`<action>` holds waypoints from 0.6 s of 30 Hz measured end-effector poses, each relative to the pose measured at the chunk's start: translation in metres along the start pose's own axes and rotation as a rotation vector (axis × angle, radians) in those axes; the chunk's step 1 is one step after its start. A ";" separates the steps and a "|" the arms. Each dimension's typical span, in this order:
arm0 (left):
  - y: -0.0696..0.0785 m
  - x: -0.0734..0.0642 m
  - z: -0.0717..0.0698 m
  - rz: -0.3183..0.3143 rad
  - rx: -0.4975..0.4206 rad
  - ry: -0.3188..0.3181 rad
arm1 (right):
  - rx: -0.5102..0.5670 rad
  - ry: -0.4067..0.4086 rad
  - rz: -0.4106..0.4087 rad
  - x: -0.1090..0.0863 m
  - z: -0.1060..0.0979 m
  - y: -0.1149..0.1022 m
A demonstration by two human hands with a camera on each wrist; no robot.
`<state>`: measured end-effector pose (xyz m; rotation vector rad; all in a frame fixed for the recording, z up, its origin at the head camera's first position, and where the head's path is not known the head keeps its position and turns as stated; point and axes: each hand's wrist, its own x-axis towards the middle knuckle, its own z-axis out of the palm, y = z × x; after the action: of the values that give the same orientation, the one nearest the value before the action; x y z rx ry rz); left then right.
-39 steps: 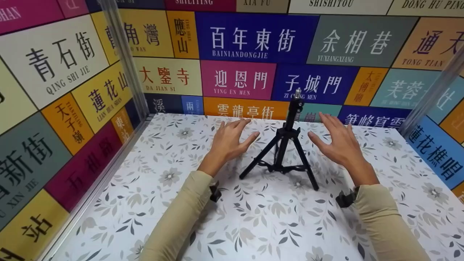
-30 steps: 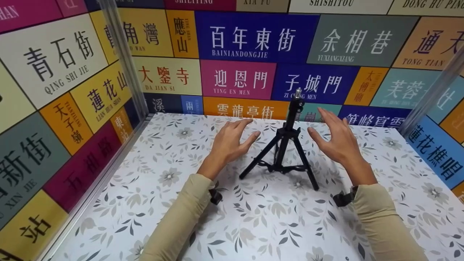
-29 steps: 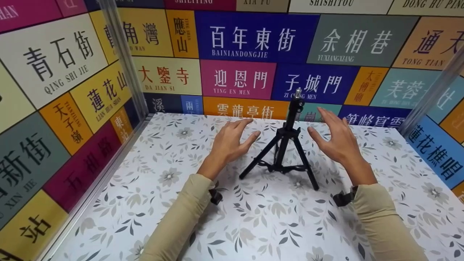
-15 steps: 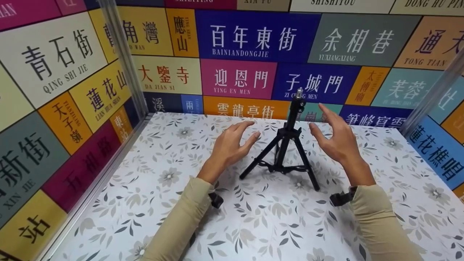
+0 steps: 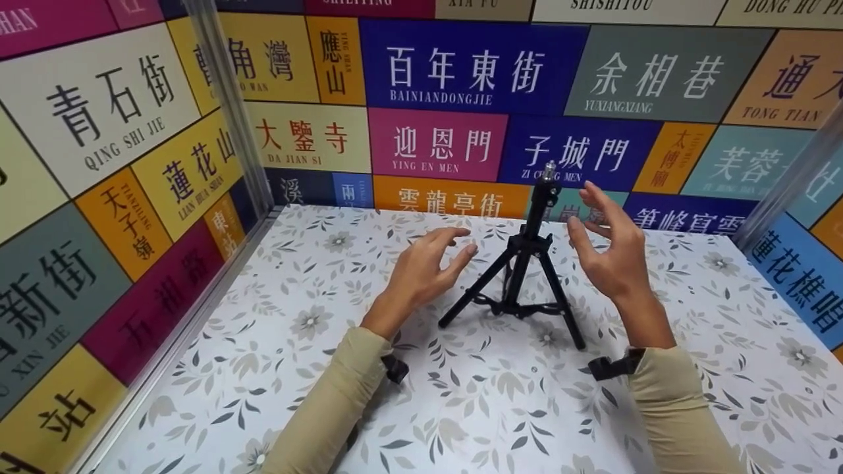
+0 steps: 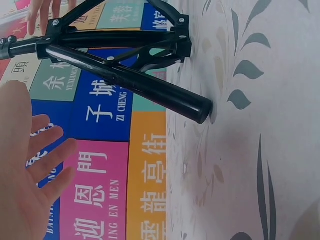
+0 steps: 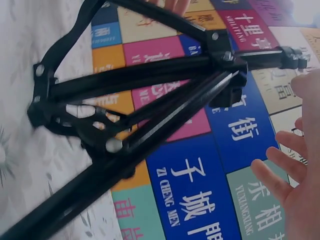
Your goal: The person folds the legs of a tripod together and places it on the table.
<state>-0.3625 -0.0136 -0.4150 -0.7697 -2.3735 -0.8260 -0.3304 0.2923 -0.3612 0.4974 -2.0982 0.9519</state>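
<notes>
A small black tripod [image 5: 525, 257] stands upright on the table with its legs spread and a silver screw at the top of its column. My left hand [image 5: 425, 266] hovers to its left, apart from it, fingers loosely bent and holding nothing. On the other side, my right hand [image 5: 612, 247] is raised near the column, not touching it, with the fingers slightly curved. In the left wrist view, the tripod [image 6: 125, 75] lies beyond the fingers of the left hand [image 6: 25, 165]. The right wrist view has the tripod [image 7: 150, 100] large and the right hand [image 7: 295, 165] at the edge.
The table [image 5: 421, 408] has a white cover with grey leaves and flowers. Colourful panels with street names [image 5: 435, 145] stand behind it and at both sides. A clear post [image 5: 227, 99] marks the back left corner. Black straps with small devices [image 5: 616, 365] sit at both wrists.
My right hand has turned and moved slightly left towards the tripod's column, its fingers bending more. The left hand has shifted a little down and right. The tripod stays standing in place.
</notes>
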 end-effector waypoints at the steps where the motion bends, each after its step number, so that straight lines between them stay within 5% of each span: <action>1: 0.001 0.000 0.000 0.009 -0.003 0.002 | 0.014 0.007 -0.005 0.000 0.000 -0.006; 9: 0.005 0.000 0.003 0.090 -0.025 -0.001 | 0.090 0.043 -0.032 0.002 -0.004 -0.041; 18: 0.005 -0.003 0.005 0.110 -0.103 -0.103 | 0.088 0.051 -0.065 0.005 0.006 -0.018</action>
<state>-0.3586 -0.0074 -0.4183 -0.9970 -2.3683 -0.8881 -0.3256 0.2758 -0.3521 0.5768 -1.9891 1.0122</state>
